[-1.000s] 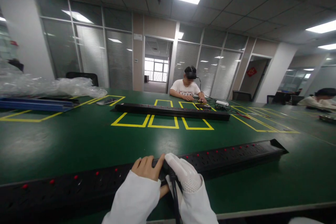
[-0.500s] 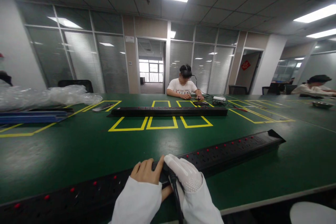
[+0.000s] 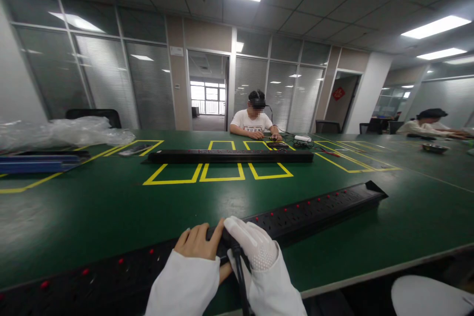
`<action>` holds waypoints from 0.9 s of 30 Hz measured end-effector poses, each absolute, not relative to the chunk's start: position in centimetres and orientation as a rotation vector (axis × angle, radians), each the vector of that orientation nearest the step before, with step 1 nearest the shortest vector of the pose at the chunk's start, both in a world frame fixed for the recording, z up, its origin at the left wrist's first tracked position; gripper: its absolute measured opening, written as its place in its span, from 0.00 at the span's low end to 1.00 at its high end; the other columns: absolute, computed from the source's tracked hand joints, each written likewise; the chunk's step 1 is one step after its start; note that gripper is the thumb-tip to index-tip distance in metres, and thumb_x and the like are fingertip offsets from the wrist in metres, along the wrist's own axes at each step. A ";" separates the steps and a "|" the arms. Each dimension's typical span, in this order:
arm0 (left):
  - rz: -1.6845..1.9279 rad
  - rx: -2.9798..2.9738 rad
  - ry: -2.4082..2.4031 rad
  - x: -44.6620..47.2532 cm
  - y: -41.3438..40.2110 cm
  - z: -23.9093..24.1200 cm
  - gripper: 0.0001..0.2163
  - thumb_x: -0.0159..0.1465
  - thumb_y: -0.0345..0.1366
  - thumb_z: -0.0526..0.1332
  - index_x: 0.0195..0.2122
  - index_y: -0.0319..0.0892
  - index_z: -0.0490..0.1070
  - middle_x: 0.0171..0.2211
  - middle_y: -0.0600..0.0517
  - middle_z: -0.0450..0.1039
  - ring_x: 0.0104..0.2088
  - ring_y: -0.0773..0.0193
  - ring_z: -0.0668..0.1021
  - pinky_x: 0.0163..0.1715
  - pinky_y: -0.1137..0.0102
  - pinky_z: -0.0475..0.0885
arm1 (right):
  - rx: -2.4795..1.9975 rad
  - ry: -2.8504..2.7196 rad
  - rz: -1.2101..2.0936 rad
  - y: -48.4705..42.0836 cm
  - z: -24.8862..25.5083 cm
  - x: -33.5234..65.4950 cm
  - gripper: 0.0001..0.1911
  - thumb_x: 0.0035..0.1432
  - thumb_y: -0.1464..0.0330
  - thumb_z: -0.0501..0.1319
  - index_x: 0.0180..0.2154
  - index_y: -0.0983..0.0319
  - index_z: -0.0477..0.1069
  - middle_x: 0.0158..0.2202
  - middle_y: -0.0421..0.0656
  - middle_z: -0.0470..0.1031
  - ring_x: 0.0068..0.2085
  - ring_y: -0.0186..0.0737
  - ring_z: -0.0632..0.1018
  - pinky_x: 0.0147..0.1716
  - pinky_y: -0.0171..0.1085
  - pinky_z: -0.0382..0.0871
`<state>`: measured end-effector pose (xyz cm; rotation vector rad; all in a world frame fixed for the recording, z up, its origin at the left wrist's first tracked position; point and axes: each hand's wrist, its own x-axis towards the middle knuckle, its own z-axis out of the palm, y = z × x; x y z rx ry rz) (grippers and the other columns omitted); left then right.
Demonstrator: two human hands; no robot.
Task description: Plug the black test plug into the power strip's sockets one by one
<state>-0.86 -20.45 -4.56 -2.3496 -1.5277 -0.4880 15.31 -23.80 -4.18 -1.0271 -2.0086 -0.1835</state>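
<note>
A long black power strip (image 3: 318, 206) with red switches lies slantwise across the near part of the green table (image 3: 111, 207). My bare left hand (image 3: 198, 242) rests on top of the strip, fingers curled over its edge and thumb below. My right hand (image 3: 252, 244), in a white glove, is closed round a black plug (image 3: 226, 244) pressed into the strip. The plug's black cable (image 3: 240, 286) runs down between my white sleeves.
A second black power strip (image 3: 229, 156) lies across yellow taped boxes further back. Blue bars (image 3: 40, 162) and clear plastic wrap (image 3: 66, 132) sit at the left. A person in a white shirt (image 3: 254, 121) sits opposite; another person (image 3: 429, 123) is at the right.
The view has swung slightly, so the table contents sit further left in the picture. Both hands keep the same hold on the strip and the plug.
</note>
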 end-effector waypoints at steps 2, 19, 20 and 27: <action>-0.495 -2.353 -1.538 -0.8 -20.5 -4.5 0.25 0.54 0.37 0.58 0.54 0.42 0.67 0.44 0.40 0.72 0.43 0.49 0.74 0.44 0.57 0.65 | -1.003 -2.008 -0.209 -23.6 -4.1 15.4 0.32 0.55 0.76 0.54 0.61 0.57 0.52 0.58 0.41 0.63 0.57 0.34 0.65 0.57 0.38 0.61; -0.529 -2.335 -1.501 -0.9 -20.7 -4.3 0.23 0.55 0.37 0.58 0.53 0.44 0.67 0.42 0.43 0.73 0.43 0.50 0.74 0.43 0.59 0.66 | -1.073 -2.014 -0.282 -23.8 -4.6 15.7 0.32 0.57 0.78 0.51 0.61 0.56 0.51 0.57 0.40 0.65 0.59 0.33 0.64 0.59 0.39 0.59; -0.536 -2.335 -1.501 -0.9 -20.7 -4.3 0.23 0.55 0.37 0.58 0.53 0.44 0.67 0.42 0.43 0.73 0.43 0.50 0.74 0.43 0.59 0.66 | -1.068 -2.014 -0.286 -23.7 -4.6 15.7 0.32 0.57 0.77 0.52 0.62 0.55 0.50 0.58 0.40 0.64 0.59 0.33 0.64 0.59 0.39 0.59; -0.577 -2.303 -1.480 -0.8 -20.4 -4.8 0.23 0.55 0.39 0.59 0.53 0.44 0.68 0.43 0.42 0.73 0.42 0.51 0.74 0.42 0.60 0.66 | -1.044 -1.930 -0.317 -24.4 -4.0 15.1 0.31 0.57 0.76 0.52 0.60 0.51 0.54 0.56 0.37 0.67 0.55 0.36 0.70 0.56 0.36 0.64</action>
